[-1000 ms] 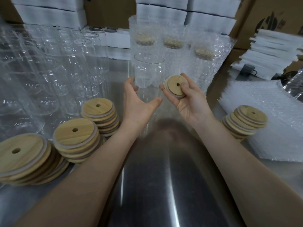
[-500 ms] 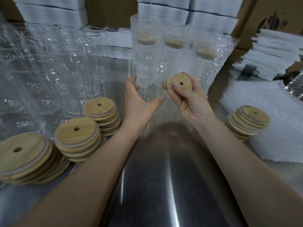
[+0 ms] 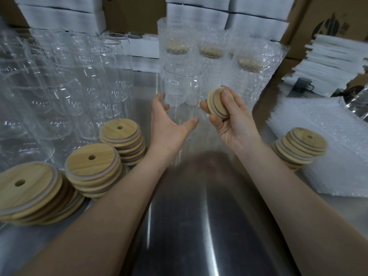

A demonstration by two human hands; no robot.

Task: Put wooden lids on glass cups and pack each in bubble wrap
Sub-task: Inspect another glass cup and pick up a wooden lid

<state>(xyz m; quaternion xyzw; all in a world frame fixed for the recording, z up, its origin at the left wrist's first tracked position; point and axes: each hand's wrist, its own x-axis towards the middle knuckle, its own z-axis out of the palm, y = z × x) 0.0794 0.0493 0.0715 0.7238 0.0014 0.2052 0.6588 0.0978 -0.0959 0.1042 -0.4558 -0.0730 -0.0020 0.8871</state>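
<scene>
"Head view, from your far left: what stands there?"

"A crowd of empty glasses (image 3: 59,86) on the metal table (image 3: 199,226). In front of them are three lid stacks (image 3: 93,168), beside your left forearm."

"And your left hand (image 3: 169,126)?"

"It's curled round the lower part of the glass cup (image 3: 182,86), with the fingers on the far side and the thumb on the near side. The cup is upright and its mouth is uncovered. I cannot tell whether its base touches the table."

"What's behind it?"

"Wrapped cups (image 3: 211,56), standing close together just behind the one you hold. Their lids show through the bubble wrap."

"Your right hand (image 3: 233,120)?"

"It pinches the wooden lid (image 3: 216,103), with the thumb on the top face and the fingers curled beneath. The lid is tilted and sits just to the right of the cup's body, lower than its rim."

"Further right?"

"Another lid stack (image 3: 300,144) near your right forearm. It sits at the edge of a pile of bubble wrap sheets (image 3: 328,126)."
</scene>
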